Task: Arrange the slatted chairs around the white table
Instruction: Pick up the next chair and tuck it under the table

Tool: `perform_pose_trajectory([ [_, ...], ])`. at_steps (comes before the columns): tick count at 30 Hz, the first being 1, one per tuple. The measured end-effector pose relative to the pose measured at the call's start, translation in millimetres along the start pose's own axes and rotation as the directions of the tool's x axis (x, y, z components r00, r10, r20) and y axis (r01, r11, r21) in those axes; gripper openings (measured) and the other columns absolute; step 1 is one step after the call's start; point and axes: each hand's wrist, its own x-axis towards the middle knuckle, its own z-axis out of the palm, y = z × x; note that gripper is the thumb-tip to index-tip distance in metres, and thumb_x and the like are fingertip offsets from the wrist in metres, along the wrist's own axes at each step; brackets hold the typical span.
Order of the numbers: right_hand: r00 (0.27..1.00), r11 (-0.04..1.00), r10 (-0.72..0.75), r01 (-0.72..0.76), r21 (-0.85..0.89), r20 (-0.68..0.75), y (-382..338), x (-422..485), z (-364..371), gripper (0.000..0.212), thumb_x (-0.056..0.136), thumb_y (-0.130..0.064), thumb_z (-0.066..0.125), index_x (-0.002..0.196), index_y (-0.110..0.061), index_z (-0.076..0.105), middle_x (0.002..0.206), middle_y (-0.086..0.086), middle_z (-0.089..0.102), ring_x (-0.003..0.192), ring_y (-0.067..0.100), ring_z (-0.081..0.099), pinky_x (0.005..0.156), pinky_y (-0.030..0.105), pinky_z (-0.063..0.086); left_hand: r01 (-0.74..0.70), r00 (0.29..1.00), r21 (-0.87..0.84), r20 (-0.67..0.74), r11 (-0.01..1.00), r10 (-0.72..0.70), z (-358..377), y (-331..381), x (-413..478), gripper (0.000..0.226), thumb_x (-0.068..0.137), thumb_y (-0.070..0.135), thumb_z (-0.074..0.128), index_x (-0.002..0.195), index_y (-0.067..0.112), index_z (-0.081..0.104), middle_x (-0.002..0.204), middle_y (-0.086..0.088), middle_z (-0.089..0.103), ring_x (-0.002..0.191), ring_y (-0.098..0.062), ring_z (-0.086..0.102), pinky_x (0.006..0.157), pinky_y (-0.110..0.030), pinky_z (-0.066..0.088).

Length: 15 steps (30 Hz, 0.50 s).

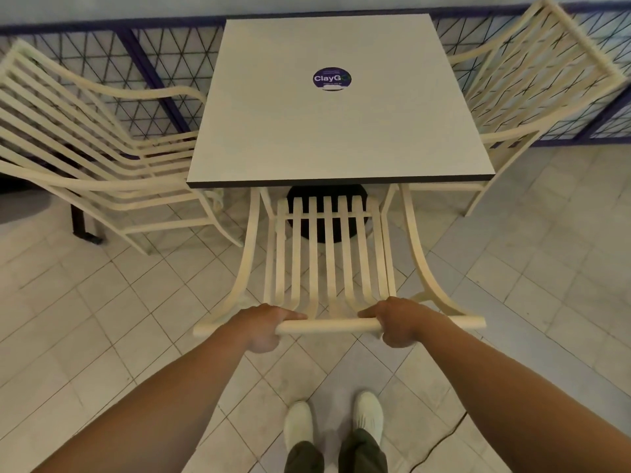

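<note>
The white table [338, 138] is square with a dark edge and a round purple sticker [332, 79] on top. The near chair [329, 233], cream and slatted, stands with its seat partly under the front edge. The left chair [112, 196] and right chair [532, 80], both alike, face the table's sides, seats reaching its edges.

Left hand [261, 327] and right hand [397, 324] both grip top rail [327, 325] of near slatted chair [313, 250], fingers curled round it. Chair seat front tucked under near edge of white table [334, 138]; dark round table base [327, 233] visible through slats. Purple round sticker [332, 79] on tabletop. Second slatted chair [78, 148] at table's left side, third [532, 83] at right. Dark mesh railing [153, 63] behind. Pale tiled floor [102, 319]; two white shoes [298, 425] below hands.
</note>
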Motion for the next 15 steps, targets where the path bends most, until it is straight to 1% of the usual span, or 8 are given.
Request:
perform_pose_trajectory([
  [2, 1.000, 1.000, -0.012, 0.011, 0.017, 0.022, 7, -4, -2, 0.074, 0.084, -0.015, 0.064, 0.146, -0.044, 0.038, 0.128, -0.003, 0.057, 0.105, 0.018, 0.058, 0.092, 0.032, 0.048, -0.005, 1.000, -0.057, 0.021, 0.998, 0.006, -4, -6, -1, 0.074, 0.088, 0.014, 0.056, 0.140, 0.064, 0.038, 0.127, 0.008, 0.059, 0.095, -0.016, 0.061, 0.080, -0.033, 0.054],
  [4, 0.999, 1.000, 0.001, -0.002, 0.008, 0.038, 15, -9, -2, 0.079, 0.084, -0.012, 0.063, 0.147, -0.051, 0.032, 0.128, -0.005, 0.057, 0.106, 0.017, 0.059, 0.093, 0.034, 0.049, 0.007, 1.000, -0.001, 0.020, 1.000, -0.007, -3, -10, -3, 0.076, 0.089, 0.018, 0.061, 0.142, 0.064, 0.033, 0.131, 0.008, 0.057, 0.102, -0.017, 0.061, 0.087, -0.035, 0.054],
  [5, 0.999, 1.000, 0.017, -0.017, 0.007, 0.039, 17, -12, 0, 0.082, 0.085, -0.009, 0.062, 0.146, -0.053, 0.030, 0.127, -0.005, 0.057, 0.105, 0.017, 0.059, 0.093, 0.034, 0.050, 0.017, 1.000, 0.044, 0.009, 0.999, -0.018, -1, -10, -4, 0.077, 0.090, 0.017, 0.061, 0.143, 0.064, 0.031, 0.130, 0.007, 0.057, 0.102, -0.018, 0.061, 0.084, -0.033, 0.053],
  [6, 0.999, 0.999, 0.030, -0.031, 0.012, 0.038, 19, -12, 1, 0.084, 0.086, -0.006, 0.061, 0.146, -0.055, 0.029, 0.126, -0.004, 0.057, 0.104, 0.018, 0.060, 0.092, 0.033, 0.050, 0.034, 0.999, 0.070, -0.008, 0.997, -0.033, 1, -9, -4, 0.078, 0.092, 0.013, 0.059, 0.144, 0.064, 0.029, 0.128, 0.006, 0.057, 0.096, -0.018, 0.061, 0.078, -0.032, 0.051],
  [8, 0.999, 0.999, 0.036, -0.037, 0.021, 0.019, 21, -12, 1, 0.086, 0.086, -0.001, 0.059, 0.145, -0.056, 0.029, 0.125, -0.003, 0.057, 0.102, 0.018, 0.060, 0.090, 0.032, 0.050, 0.067, 0.997, 0.088, -0.035, 0.994, -0.064, 3, -7, -4, 0.085, 0.093, 0.002, 0.053, 0.144, 0.065, 0.028, 0.118, 0.005, 0.058, 0.079, -0.017, 0.057, 0.066, -0.030, 0.045],
  [9, 0.999, 0.999, 0.036, -0.036, 0.022, 0.008, 22, -11, 0, 0.086, 0.086, 0.000, 0.059, 0.145, -0.056, 0.029, 0.125, -0.002, 0.057, 0.101, 0.018, 0.060, 0.089, 0.032, 0.050, 0.073, 0.997, 0.095, -0.041, 0.993, -0.070, 1, -4, -3, 0.088, 0.092, -0.002, 0.052, 0.144, 0.065, 0.028, 0.113, 0.006, 0.056, 0.073, -0.016, 0.054, 0.063, -0.029, 0.043],
  [11, 0.999, 0.999, 0.036, -0.036, 0.028, 0.003, 26, -7, -1, 0.086, 0.087, 0.000, 0.059, 0.144, -0.057, 0.030, 0.124, -0.002, 0.058, 0.099, 0.018, 0.061, 0.089, 0.032, 0.050, 0.058, 0.998, 0.115, -0.044, 0.992, -0.053, -4, -2, -1, 0.090, 0.092, -0.005, 0.052, 0.145, 0.064, 0.028, 0.111, 0.005, 0.057, 0.071, -0.015, 0.051, 0.061, -0.029, 0.041],
  [15, 0.999, 0.999, 0.042, -0.042, 0.028, -0.008, 33, -2, -6, 0.084, 0.088, -0.001, 0.059, 0.145, -0.055, 0.031, 0.124, -0.001, 0.057, 0.100, 0.018, 0.059, 0.090, 0.031, 0.048, 0.052, 0.997, 0.129, -0.064, 0.990, -0.044, -14, -1, 5, 0.088, 0.092, -0.003, 0.052, 0.145, 0.063, 0.029, 0.115, 0.003, 0.059, 0.073, -0.017, 0.052, 0.063, -0.030, 0.042],
])
